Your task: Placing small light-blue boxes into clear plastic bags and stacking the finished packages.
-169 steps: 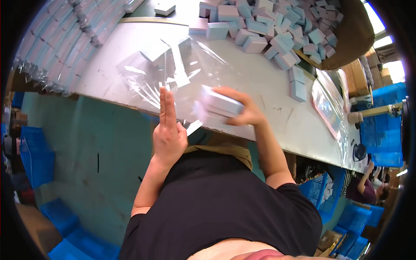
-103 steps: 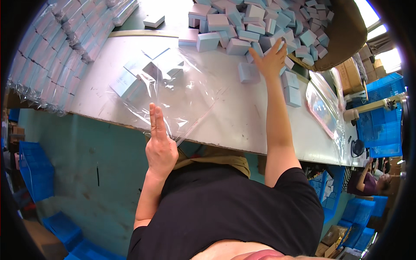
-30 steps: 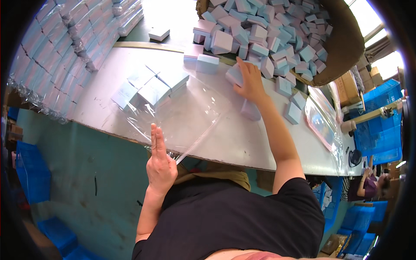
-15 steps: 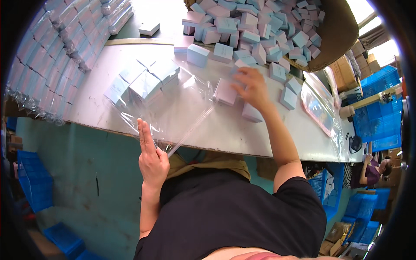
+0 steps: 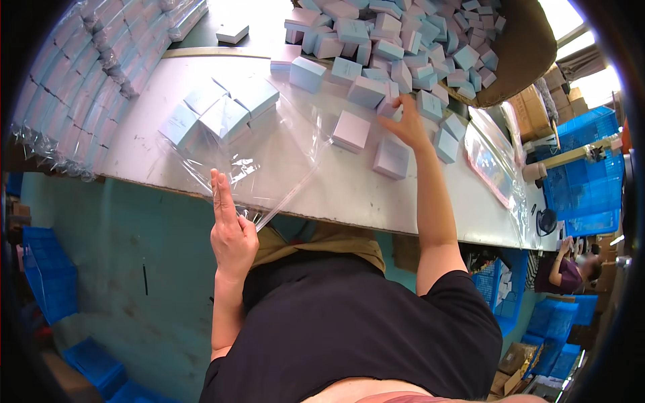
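Note:
My left hand [image 5: 233,235] is at the table's front edge, two fingers stretched out against a clear plastic bag [image 5: 285,151] and the thumb pressing its edge. Inside or under the film, several small pale blue and pink boxes [image 5: 225,117] stand grouped together; the glare hides which. My right hand [image 5: 408,127] is at the near side of the box pile, thumb and fingers around a small box [image 5: 388,104]. Nearer me, a pink-topped box [image 5: 351,131] and another pale box [image 5: 391,159] stand apart on the white table [image 5: 322,191].
A big heap of loose boxes [image 5: 403,47] spills from a brown carton [image 5: 527,50]. Wrapped packs [image 5: 74,87] are stacked at the left. Flat plastic bags [image 5: 490,161] lie on the right of the table. A co-worker [image 5: 571,272] is at far right, near blue crates [image 5: 584,181].
My right hand has moved away from the pink-topped box, right and back to the pile, and closed round another box. My left hand stays at the bag's edge, slightly farther left.

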A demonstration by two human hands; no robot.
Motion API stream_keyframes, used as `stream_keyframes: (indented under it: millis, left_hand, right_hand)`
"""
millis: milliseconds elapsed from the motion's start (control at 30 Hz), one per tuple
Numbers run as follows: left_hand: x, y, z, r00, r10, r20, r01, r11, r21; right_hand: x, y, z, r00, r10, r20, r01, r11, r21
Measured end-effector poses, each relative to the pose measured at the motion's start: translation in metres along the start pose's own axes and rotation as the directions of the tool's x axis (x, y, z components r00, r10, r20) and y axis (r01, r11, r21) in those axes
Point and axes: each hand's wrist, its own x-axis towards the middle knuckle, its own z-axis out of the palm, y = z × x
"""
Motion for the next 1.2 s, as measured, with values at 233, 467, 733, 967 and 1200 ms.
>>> stream_keyframes:
  millis: [233, 467, 733, 967, 1200]
  left_hand:
    - [-0.005, 0.002, -0.005, 1.000, -0.013, -0.023, 0.012, 1.000, -0.009]
    - [-0.005, -0.004, -0.002, 0.998, 0.034, -0.047, -0.033, 0.999, 0.019]
    - [-0.005, -0.001, 0.002, 0.998, 0.030, -0.058, -0.028, 0.999, 0.034]
    - [0.000, 0.013, 0.001, 0.999, -0.005, -0.032, 0.003, 0.998, -0.064]
    - [0.000, 0.021, 0.005, 0.994, 0.103, -0.041, -0.102, 0.994, 0.030]
  right_hand:
    - [0.026, -0.016, 0.004, 0.956, 0.152, -0.250, -0.083, 0.960, 0.267]
    - [-0.039, -0.095, 0.001, 0.948, -0.311, 0.069, 0.289, 0.930, 0.226]
    - [-0.036, -0.083, 0.002, 0.962, -0.210, 0.175, 0.149, 0.940, 0.308]
    - [-0.045, -0.189, 0.031, 0.789, -0.473, 0.393, -0.163, 0.455, 0.876]
    - [-0.030, -0.304, 0.150, 0.898, -0.441, 0.009, 0.433, 0.885, 0.174]
